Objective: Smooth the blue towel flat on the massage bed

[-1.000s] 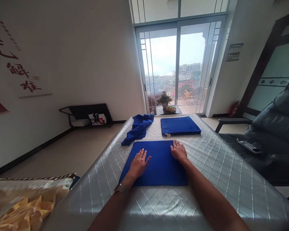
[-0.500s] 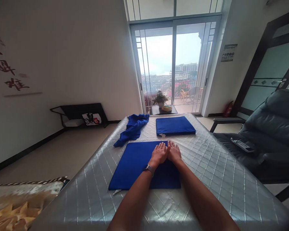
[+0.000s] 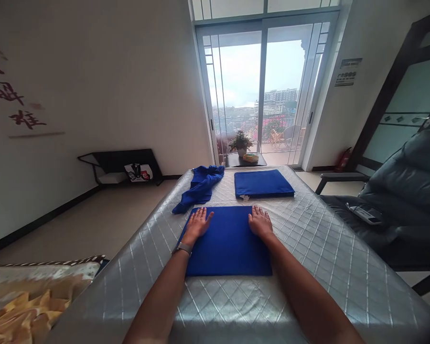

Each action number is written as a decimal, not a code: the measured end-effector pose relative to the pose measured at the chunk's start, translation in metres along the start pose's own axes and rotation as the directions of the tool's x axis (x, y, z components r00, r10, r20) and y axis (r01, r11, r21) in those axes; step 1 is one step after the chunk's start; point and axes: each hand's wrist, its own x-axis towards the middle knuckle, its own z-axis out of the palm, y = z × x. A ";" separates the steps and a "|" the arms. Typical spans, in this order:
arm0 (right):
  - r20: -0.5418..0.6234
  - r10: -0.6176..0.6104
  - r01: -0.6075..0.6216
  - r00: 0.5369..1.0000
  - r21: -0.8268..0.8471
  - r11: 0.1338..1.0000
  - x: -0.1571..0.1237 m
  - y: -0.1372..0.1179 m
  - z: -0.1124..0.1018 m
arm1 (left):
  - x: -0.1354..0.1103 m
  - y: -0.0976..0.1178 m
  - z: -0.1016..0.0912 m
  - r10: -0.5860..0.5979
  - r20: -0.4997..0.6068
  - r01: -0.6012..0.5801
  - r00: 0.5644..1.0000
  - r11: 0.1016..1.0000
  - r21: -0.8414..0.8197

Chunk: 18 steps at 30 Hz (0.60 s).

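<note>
So, both my palms are down flat on a folded blue cloth (image 3: 229,248) right in front of me, and I'm not gripping anything. My left hand (image 3: 198,224) is on its far left corner, fingers straight, thumb sticking out to the right, with a watch (image 3: 184,247) on that wrist. My right hand (image 3: 260,222) is on the far right corner, fingertips about at the far edge, fingers stretched out too. Neither one is pinching or curled around the fabric, just flat contact, with a wide strip of blue between them.

The cloth lies at the near middle of a silver quilted cover (image 3: 326,267). Just past it, far and a bit right, there's a neat blue stack (image 3: 264,183) with a little white tag (image 3: 244,197) poking out on its near side. Far left is a crumpled blue cloth (image 3: 200,188), all twisted up, near my left hand.

Beyond the far end, a potted plant (image 3: 241,144) and a small box (image 3: 251,157) sit on a dark stand, with the glass sliding door (image 3: 263,95) behind. Over on the right is a dark padded chair (image 3: 408,186) with a white device (image 3: 365,214) on the seat. Near left there's some rumpled yellow fabric (image 3: 25,315).
</note>
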 end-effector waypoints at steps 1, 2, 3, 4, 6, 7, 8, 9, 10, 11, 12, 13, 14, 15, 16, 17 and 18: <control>0.002 0.003 -0.003 1.000 -0.004 1.000 0.000 0.000 0.000 | 0.000 -0.009 0.000 -0.011 -0.017 0.011 1.000 1.000 0.003; 0.003 0.007 -0.007 1.000 -0.008 1.000 0.000 0.000 0.000 | -0.001 -0.016 0.000 -0.021 -0.030 0.021 0.999 1.000 0.004; 0.004 0.009 -0.009 1.000 -0.012 1.000 0.000 0.000 0.000 | -0.001 -0.020 0.001 -0.028 -0.038 0.028 0.999 1.000 0.001; 0.005 0.010 -0.010 1.000 -0.015 1.000 0.000 -0.001 -0.001 | -0.002 -0.022 0.001 -0.034 -0.044 0.034 0.998 0.999 -0.004; 0.002 0.007 -0.007 1.000 -0.020 1.000 -0.001 -0.001 -0.002 | -0.003 -0.022 0.001 -0.045 -0.054 0.044 0.998 0.999 -0.014; -0.003 0.006 -0.006 1.000 -0.021 1.000 -0.001 -0.002 -0.002 | -0.004 -0.021 0.000 -0.048 -0.059 0.047 0.997 0.999 -0.019; -0.007 0.004 -0.004 1.000 -0.022 1.000 -0.002 -0.002 -0.003 | -0.004 -0.019 0.000 -0.053 -0.061 0.051 0.997 0.998 -0.023; -0.014 0.001 -0.002 1.000 -0.023 1.000 -0.004 -0.003 -0.005 | -0.005 -0.018 -0.001 -0.057 -0.061 0.056 0.996 0.998 -0.026; -0.021 -0.003 0.003 1.000 -0.025 1.000 -0.005 -0.004 -0.006 | -0.005 -0.016 -0.002 -0.064 -0.058 0.062 0.996 0.998 -0.030; -0.025 -0.008 0.008 1.000 -0.028 1.000 -0.007 -0.005 -0.008 | -0.006 -0.015 -0.003 -0.069 -0.053 0.067 0.996 0.997 -0.032; -0.024 -0.013 0.012 1.000 -0.030 0.999 -0.009 -0.006 -0.009 | -0.006 -0.015 -0.004 -0.073 -0.048 0.072 0.996 0.997 -0.032; -0.016 -0.017 0.017 1.000 -0.031 0.999 -0.011 -0.008 -0.010 | -0.007 -0.014 -0.005 -0.076 -0.044 0.075 0.996 0.997 -0.030; -0.006 -0.019 0.019 1.000 -0.033 0.999 -0.013 -0.009 -0.011 | -0.007 -0.014 -0.006 -0.077 -0.042 0.076 0.996 0.997 -0.028; 0.007 -0.021 0.021 1.000 -0.037 0.999 -0.015 -0.010 -0.012 | -0.007 -0.014 -0.006 -0.075 -0.043 0.074 0.996 0.997 -0.027; 0.023 -0.022 0.023 0.999 -0.043 0.999 -0.017 -0.011 -0.012 | -0.007 -0.014 -0.005 -0.074 -0.045 0.073 0.996 0.997 -0.026; 0.038 -0.019 0.021 0.999 -0.050 0.999 -0.019 -0.012 -0.011 | -0.007 -0.015 -0.005 -0.070 -0.048 0.069 0.996 0.997 -0.025; 0.052 -0.013 0.016 0.999 -0.057 0.998 -0.020 -0.012 -0.011 | -0.008 -0.016 -0.004 -0.068 -0.051 0.067 0.996 0.998 -0.022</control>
